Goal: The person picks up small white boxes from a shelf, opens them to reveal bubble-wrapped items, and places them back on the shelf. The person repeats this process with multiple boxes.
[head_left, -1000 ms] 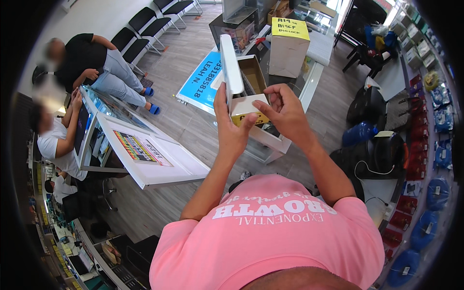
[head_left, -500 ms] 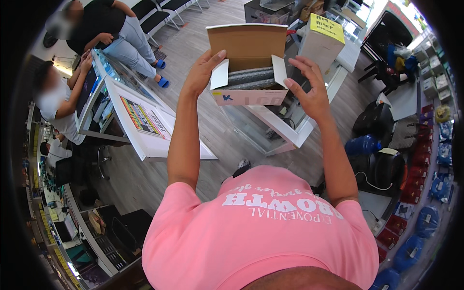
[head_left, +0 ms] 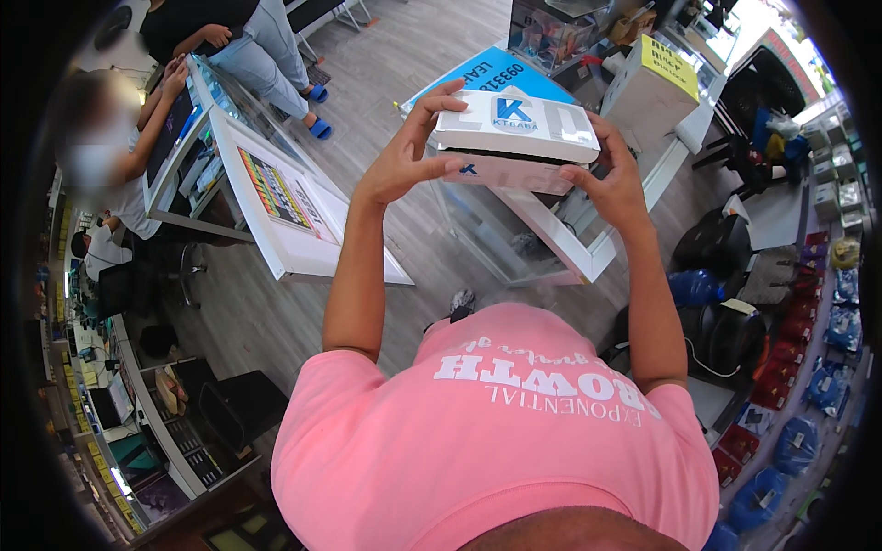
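Both hands hold a small white-and-pink cardboard box (head_left: 519, 129) in front of me, above a glass display counter. Its white lid, marked with a blue logo, is folded down over the top. A dark gap shows between the lid's front edge and the box's front wall. My left hand (head_left: 409, 151) grips the left end, fingers on the lid's corner and thumb at the front edge. At the right end, my right hand (head_left: 611, 179) has its thumb at the front and its fingers around the side. The lid hides what is inside.
The glass counter (head_left: 597, 262) has a white frame. On it stands a white carton (head_left: 648, 87) with a yellow label, near a blue sign (head_left: 501, 69). Left is another display case (head_left: 266, 202), with two people beyond. Packaged goods (head_left: 795, 445) hang at right.
The box's lid, upright before, is now folded down, covering the bubble-wrapped items inside. My hands have closed in on the box's ends, and it sits a little lower and further right.
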{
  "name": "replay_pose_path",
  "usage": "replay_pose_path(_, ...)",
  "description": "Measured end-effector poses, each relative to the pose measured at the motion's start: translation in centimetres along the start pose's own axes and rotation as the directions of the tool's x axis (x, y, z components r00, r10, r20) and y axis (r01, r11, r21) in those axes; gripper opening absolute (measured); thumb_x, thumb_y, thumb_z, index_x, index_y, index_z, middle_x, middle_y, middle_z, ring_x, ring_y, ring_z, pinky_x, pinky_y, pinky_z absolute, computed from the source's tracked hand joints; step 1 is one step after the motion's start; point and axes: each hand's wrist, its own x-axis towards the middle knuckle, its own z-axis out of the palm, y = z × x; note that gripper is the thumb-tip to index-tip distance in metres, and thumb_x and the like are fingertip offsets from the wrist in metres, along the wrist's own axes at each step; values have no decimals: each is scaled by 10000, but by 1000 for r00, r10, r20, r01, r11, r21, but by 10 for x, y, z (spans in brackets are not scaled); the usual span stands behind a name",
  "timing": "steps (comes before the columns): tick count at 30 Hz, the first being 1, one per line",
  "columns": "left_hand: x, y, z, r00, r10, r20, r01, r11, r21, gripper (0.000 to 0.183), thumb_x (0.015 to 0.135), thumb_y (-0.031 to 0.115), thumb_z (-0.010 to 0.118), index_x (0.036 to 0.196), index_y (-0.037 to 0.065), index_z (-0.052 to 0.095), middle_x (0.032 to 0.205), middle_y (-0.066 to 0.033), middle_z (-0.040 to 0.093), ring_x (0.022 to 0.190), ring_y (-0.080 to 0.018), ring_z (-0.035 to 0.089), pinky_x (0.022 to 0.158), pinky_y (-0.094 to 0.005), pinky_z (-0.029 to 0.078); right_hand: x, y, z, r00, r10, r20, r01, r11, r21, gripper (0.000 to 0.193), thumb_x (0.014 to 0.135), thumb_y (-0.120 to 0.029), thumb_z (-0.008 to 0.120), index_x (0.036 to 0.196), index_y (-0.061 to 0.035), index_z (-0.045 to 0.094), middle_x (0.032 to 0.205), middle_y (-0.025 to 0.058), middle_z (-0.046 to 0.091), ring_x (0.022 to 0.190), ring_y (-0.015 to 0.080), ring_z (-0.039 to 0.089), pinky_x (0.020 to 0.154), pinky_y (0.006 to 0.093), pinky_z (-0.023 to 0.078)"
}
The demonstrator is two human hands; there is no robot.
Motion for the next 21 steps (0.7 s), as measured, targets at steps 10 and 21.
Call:
replay_pose_path(10, -4, -6, 11, 988, 26, -150, -5, 990, 140, 546, 852, 357, 830, 1320, 163, 627, 1580, -134, 457, 1504, -325, 393, 1240, -463, 290, -1, -18, 1, 999, -48, -9, 48, 996, 80, 743, 911, -286, 814, 1542, -125, 454, 1581, 182, 447, 1338, 319, 590, 1065, 430, 530)
replay_pose_path(21, -18, -27, 19, 981, 43, -187, 2, 972, 235, 1073, 764, 385, 917, 1599, 157, 284, 1631, -178, 348, 1531, -370, 340, 1271, -502, 260, 3, 1, 5, 991, -72, 115, 65, 996, 67, 749, 905, -321, 786, 1570, -180, 471, 1652, 190, 364, 1464, 330, 459, 1133, 428, 459)
